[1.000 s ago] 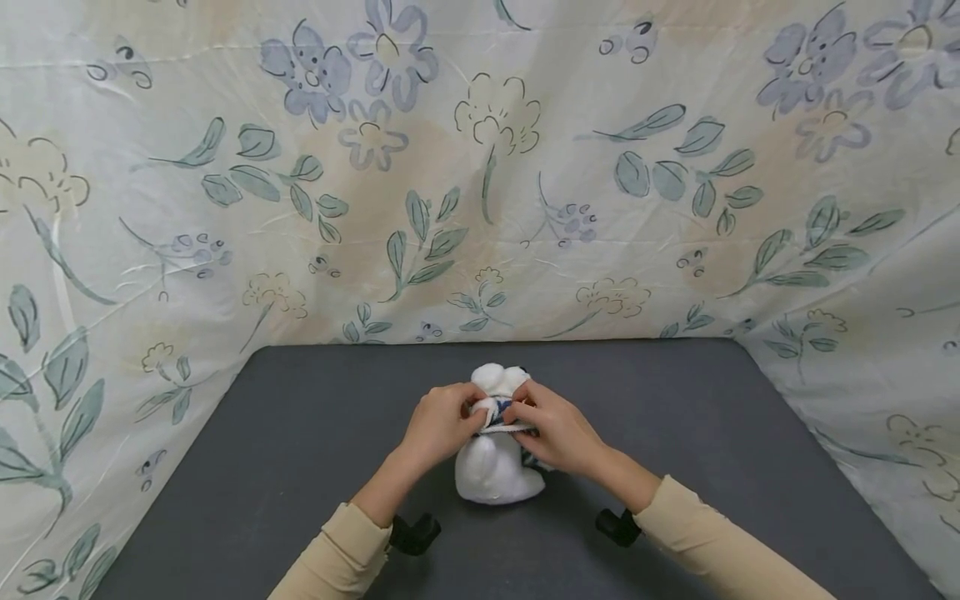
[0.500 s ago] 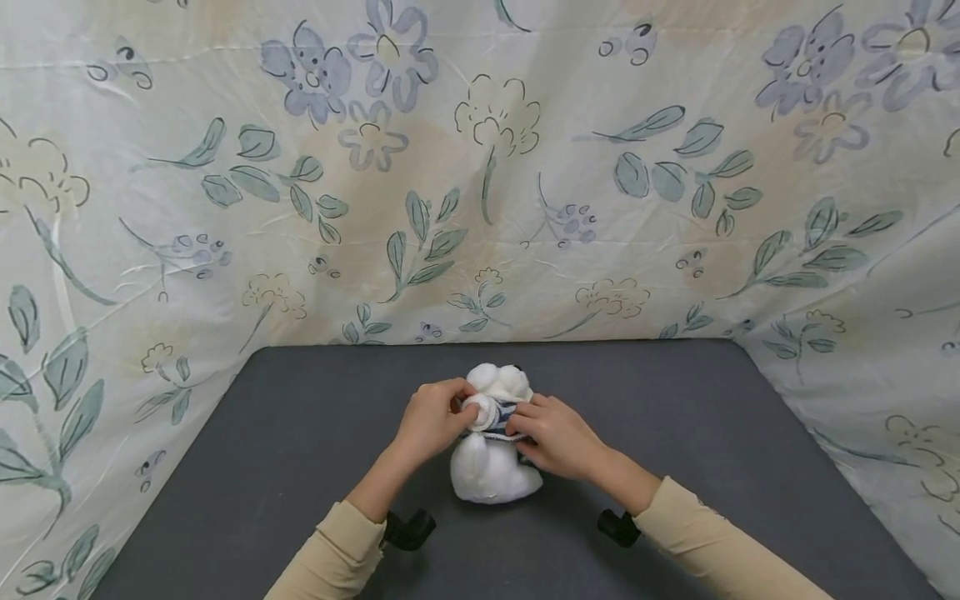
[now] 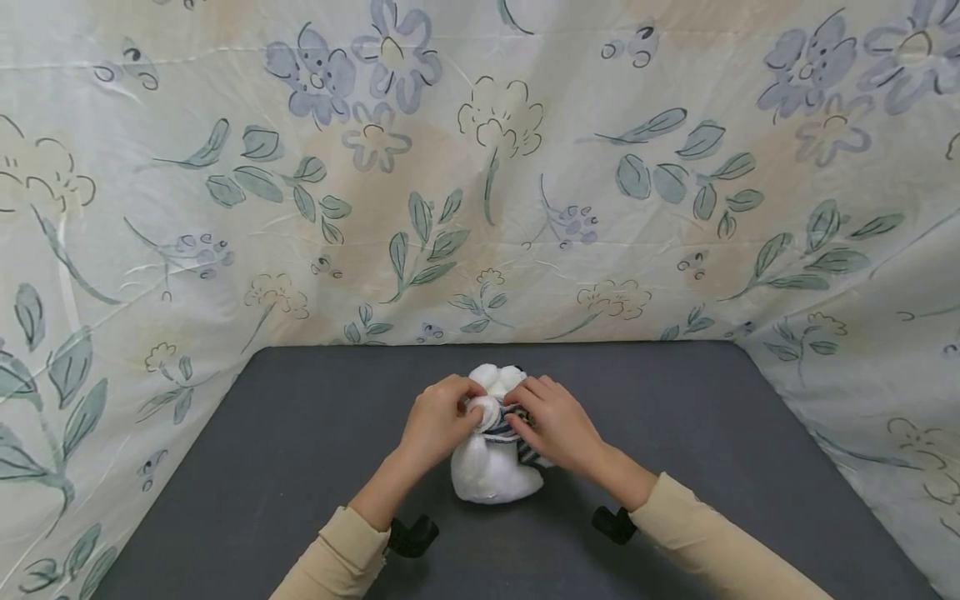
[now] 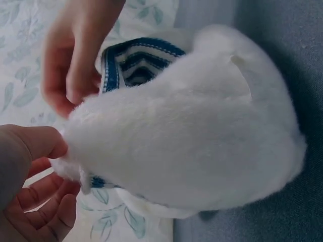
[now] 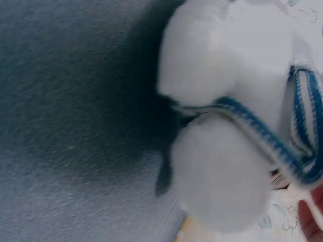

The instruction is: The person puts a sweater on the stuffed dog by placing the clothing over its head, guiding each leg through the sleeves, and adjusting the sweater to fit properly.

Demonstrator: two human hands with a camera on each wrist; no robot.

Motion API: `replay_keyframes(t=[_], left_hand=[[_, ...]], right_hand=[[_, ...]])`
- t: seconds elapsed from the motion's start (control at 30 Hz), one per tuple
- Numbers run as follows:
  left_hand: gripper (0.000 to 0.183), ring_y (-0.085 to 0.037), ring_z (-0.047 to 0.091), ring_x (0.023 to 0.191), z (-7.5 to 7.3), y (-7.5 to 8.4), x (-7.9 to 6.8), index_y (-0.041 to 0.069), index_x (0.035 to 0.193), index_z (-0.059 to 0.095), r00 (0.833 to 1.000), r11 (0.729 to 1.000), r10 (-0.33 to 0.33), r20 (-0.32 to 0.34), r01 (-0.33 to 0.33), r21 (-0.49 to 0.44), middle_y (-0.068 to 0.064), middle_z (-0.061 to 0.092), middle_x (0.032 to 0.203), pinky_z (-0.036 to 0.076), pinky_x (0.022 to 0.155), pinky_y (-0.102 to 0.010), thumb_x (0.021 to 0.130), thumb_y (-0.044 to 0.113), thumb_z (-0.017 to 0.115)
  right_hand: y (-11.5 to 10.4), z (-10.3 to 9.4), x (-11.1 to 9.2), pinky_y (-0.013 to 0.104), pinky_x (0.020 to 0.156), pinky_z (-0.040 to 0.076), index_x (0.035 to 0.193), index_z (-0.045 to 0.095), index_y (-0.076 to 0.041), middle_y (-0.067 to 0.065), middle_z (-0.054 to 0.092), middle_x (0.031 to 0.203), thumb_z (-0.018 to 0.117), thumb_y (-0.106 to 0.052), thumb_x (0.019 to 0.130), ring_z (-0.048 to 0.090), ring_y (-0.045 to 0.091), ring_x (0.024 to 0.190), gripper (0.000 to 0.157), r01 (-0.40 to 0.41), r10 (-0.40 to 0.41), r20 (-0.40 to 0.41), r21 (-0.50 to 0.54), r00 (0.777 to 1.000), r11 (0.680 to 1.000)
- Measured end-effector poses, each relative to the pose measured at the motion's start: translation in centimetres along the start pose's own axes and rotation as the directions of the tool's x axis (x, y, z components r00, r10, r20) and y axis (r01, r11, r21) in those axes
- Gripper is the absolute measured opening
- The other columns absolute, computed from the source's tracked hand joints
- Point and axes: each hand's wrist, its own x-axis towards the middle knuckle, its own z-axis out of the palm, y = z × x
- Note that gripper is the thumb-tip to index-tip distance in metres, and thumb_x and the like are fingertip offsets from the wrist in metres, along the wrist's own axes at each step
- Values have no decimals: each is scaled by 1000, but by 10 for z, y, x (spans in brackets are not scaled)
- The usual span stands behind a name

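Observation:
A white plush toy (image 3: 491,475) sits on the dark table with its back towards the head camera. Around its upper body lies a blue-and-white striped knit garment (image 4: 144,58); its exact cut is hidden. My left hand (image 3: 438,421) pinches a white rounded part of the toy below its head, on the left. In the left wrist view, the left thumb (image 4: 48,143) presses the fluffy end beside the knit edge. My right hand (image 3: 558,425) holds the garment's right side with bent fingers. Only its fingertips (image 5: 312,222) show in the right wrist view, near the striped band.
The dark grey table (image 3: 322,417) extends around the toy. A flower-printed cloth (image 3: 480,208) hangs behind and at the sides. Black wrist mounts (image 3: 412,536) sit under both forearms.
The toy has shifted slightly left. My right fingers moved down, then back up along the garment, and more of the striped cloth shows. My left hand stays at the white rounded part.

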Motion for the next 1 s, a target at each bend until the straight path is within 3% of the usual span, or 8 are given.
replay_keyframes(t=[0.2,0.4,0.63,0.8,1.0], left_hand=[[10,-4,45,56,5,5,-4,17,90,67,1000,998,11,-5,-11,64,6,56,73,35,47,-19,80,18,68],[18,-3,43,53,7,7,-7,17,90,65,1000,996,9,9,-10,90,7,54,71,35,46,-18,76,23,73],[15,-2,44,53,10,5,-7,17,82,64,997,995,58,-54,-53,88,7,55,69,34,46,-16,73,18,76],[13,-2,43,51,9,3,-6,16,78,65,992,994,85,-93,-79,70,8,55,66,33,46,-16,71,13,75],[10,-1,42,51,6,3,-4,15,79,66,993,996,76,-93,-70,61,8,56,66,33,46,-17,72,11,73]], right_hand=[[-2,5,3,28,64,40,109,62,-15,-1,57,100,72,-28,79,49,14,81,34,-13,14,67,-12,998,1000],[-5,9,5,29,66,40,106,63,-16,-2,56,102,74,-29,76,49,14,84,34,-43,40,50,62,998,997],[-8,14,6,32,69,38,108,64,-18,-2,56,103,73,-32,77,50,15,87,35,-103,93,85,115,992,988],[-8,16,8,31,69,38,106,64,-20,-3,54,102,73,-36,77,49,15,86,34,-124,113,112,93,987,988],[-6,17,9,29,65,36,106,64,-22,-3,54,99,74,-39,75,47,14,81,36,-109,102,111,59,989,992]])
